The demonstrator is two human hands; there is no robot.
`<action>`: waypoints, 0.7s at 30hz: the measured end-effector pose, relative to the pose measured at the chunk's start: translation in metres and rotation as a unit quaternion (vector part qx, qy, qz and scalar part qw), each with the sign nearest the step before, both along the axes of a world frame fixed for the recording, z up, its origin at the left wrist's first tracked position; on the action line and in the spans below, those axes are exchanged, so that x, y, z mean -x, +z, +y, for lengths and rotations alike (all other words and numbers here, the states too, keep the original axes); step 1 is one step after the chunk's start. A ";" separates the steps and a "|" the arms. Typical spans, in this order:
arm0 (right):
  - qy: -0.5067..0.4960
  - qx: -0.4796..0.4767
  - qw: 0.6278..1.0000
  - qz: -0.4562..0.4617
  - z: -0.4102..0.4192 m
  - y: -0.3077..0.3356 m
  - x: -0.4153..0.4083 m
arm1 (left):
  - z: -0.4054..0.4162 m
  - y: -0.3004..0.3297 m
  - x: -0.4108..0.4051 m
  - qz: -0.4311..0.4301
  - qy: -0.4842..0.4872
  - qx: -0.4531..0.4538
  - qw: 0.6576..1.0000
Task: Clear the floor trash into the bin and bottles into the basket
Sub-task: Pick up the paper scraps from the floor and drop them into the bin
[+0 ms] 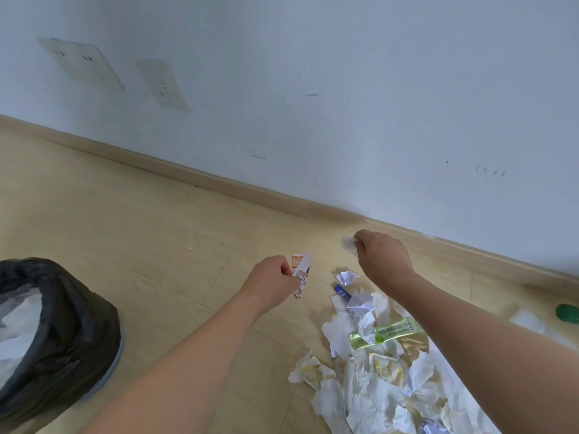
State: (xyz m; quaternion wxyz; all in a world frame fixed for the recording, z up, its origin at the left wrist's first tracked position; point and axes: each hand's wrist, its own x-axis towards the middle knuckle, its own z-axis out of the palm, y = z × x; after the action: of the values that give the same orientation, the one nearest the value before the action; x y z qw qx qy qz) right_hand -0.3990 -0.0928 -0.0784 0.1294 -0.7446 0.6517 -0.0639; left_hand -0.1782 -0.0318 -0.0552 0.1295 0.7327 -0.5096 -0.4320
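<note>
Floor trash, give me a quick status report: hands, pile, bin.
Left hand pinches printed wrapper; right hand pinches white paper scrap. Paper pile on floor, mostly uncleared. Black-lined bin at left, path open.

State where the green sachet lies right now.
In the head view, the green sachet lies on the floor at lower right, on top of the crumpled paper pile, beside the forearm of the right hand.

My left hand (272, 278) pinched a printed wrapper (301, 274) right of the bin (59, 333); my right hand (383, 255) gripped a white scrap (348, 244) farther right, above the trash pile (376, 355).
</note>
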 end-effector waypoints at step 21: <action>0.082 -0.178 0.918 -0.346 0.064 0.168 -0.357 | 0.097 0.145 -0.345 -0.139 0.110 0.107 0.978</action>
State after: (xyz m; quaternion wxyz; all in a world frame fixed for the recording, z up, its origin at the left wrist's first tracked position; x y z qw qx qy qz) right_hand -0.0423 -0.0285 0.0893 0.4817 -0.6918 0.5034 -0.1897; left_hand 0.1667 0.0654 0.0899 0.1821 0.8189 -0.4823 -0.2523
